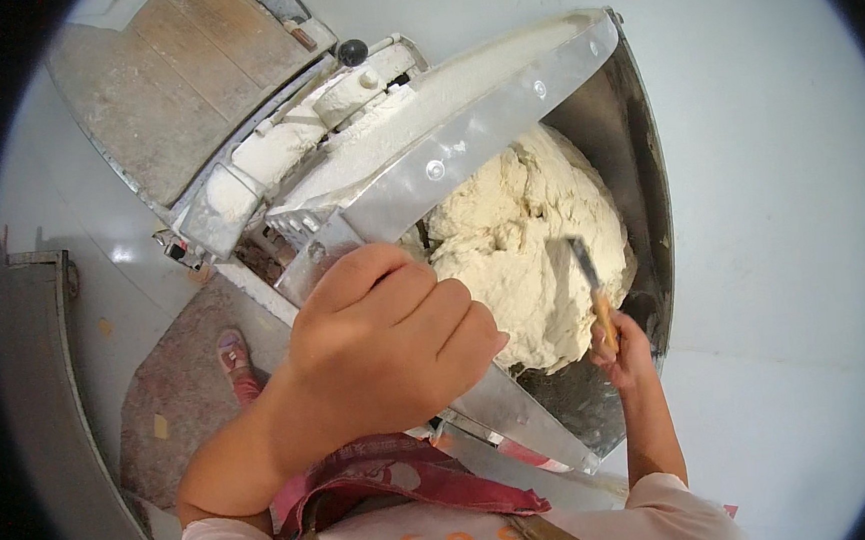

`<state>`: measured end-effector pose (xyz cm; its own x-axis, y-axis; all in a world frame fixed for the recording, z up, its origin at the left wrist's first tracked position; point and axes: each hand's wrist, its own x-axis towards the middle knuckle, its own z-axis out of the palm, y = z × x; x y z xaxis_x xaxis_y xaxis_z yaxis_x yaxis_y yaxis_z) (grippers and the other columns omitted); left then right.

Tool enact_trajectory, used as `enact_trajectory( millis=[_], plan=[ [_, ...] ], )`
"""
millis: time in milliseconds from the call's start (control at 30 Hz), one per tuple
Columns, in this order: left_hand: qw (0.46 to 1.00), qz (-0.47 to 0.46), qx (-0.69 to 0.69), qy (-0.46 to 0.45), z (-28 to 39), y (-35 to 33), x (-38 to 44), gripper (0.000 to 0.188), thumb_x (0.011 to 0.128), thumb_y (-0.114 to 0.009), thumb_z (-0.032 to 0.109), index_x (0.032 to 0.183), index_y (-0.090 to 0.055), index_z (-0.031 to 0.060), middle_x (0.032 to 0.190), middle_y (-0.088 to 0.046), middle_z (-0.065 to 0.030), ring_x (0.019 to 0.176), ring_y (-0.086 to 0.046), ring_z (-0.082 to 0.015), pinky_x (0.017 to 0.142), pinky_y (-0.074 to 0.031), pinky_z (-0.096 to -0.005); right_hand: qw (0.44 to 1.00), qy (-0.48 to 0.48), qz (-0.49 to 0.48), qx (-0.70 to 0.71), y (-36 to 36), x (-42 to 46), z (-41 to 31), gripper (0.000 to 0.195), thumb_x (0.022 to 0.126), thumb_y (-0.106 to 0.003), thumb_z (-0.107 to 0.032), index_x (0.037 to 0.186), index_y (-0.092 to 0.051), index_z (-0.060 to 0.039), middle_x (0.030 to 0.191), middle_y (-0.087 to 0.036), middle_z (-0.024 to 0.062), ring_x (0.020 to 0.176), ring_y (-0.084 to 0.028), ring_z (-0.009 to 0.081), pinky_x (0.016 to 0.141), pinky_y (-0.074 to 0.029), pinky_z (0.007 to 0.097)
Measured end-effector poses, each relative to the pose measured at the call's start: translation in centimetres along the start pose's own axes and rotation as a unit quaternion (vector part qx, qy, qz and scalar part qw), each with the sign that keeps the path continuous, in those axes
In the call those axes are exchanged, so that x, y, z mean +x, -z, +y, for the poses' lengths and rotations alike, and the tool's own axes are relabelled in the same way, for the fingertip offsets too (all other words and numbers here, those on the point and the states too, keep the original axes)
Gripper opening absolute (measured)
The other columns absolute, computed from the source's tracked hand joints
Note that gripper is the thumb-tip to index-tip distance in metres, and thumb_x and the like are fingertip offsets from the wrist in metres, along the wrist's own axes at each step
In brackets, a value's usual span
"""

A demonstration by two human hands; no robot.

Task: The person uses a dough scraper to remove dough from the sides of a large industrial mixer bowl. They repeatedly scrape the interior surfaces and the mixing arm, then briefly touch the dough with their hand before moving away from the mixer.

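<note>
My left hand (400, 340) is closed in a fist, close to the camera, over the near edge of a metal machine; whether it grips the raised metal lid or guard (433, 168) behind it cannot be told. A large mass of pale dough (529, 256) lies in the metal trough (648, 180) under that lid. In my right hand (622, 351), at the trough's right side, is the wooden handle of a scraper or knife (586, 263). Its dark metal blade points up and left over the dough. The blade looks slightly blurred.
Flour coats the lid and the machine housing (281, 149). A worn wooden board (186, 76) stands upper left, beside a black knob (352, 52). At the far left is a metal-edged table or cart (70, 355). A stained mat (177, 386) lies on the floor near my foot. A pale wall rises at right.
</note>
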<state>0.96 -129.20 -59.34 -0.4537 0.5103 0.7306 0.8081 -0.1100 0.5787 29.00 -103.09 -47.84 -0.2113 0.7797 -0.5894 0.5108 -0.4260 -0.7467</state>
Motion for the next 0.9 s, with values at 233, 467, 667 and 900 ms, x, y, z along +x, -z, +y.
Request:
enact_trajectory(
  millis=[233, 467, 667, 900],
  plan=[
    [1.0, -0.012, 0.006, 0.0, 0.0, -0.1, 0.2, 0.017, 0.066, -0.074, 0.023, 0.068, -0.06, 0.0144, 0.07, -0.059, 0.0016, 0.069, -0.062, -0.0157, 0.072, -0.047, -0.032, 0.979, 0.173, -0.104, 0.018, -11.7, 10.9, -7.0, 0.016, 0.097, -0.059, -0.028, 0.088, -0.049, -0.0172, 0.06, -0.045, -0.0061, 0.047, -0.038, 0.0071, 0.045, -0.03, 0.024],
    [1.0, -0.024, -0.002, 0.002, 0.0, -0.3, 0.3, 0.016, 0.066, -0.075, 0.024, 0.071, -0.062, 0.015, 0.074, -0.063, 0.0014, 0.074, -0.065, -0.0163, 0.073, -0.048, -0.0331, 0.95, 0.265, -0.058, 0.156, -18.7, 16.2, -13.7, 0.016, 0.093, -0.059, -0.022, 0.091, -0.045, -0.0134, 0.067, -0.053, 0.0009, 0.053, -0.051, 0.0128, 0.048, -0.041, 0.0265],
    [0.999, -0.037, 0.013, -0.007, 0.1, -0.1, 0.4, 0.017, 0.07, -0.073, 0.029, 0.073, -0.063, 0.0156, 0.077, -0.065, 0.0016, 0.077, -0.066, -0.016, 0.073, -0.046, -0.034, 0.922, 0.361, -0.051, 0.133, -18.9, 23.2, -16.9, 0.016, 0.092, -0.059, -0.021, 0.097, -0.049, -0.0104, 0.068, -0.054, 0.0028, 0.056, -0.053, 0.015, 0.046, -0.04, 0.0283],
    [0.999, -0.035, 0.008, -0.012, 0.2, -0.4, 0.6, 0.017, 0.073, -0.07, 0.031, 0.072, -0.063, 0.0162, 0.078, -0.066, 0.0018, 0.076, -0.065, -0.0152, 0.072, -0.045, -0.0338, 0.927, 0.353, -0.013, 0.13, -20.1, 31.1, -19.0, 0.015, 0.09, -0.058, -0.019, 0.1, -0.053, -0.0088, 0.069, -0.054, 0.0041, 0.058, -0.054, 0.0172, 0.044, -0.037, 0.0294]
  ],
)
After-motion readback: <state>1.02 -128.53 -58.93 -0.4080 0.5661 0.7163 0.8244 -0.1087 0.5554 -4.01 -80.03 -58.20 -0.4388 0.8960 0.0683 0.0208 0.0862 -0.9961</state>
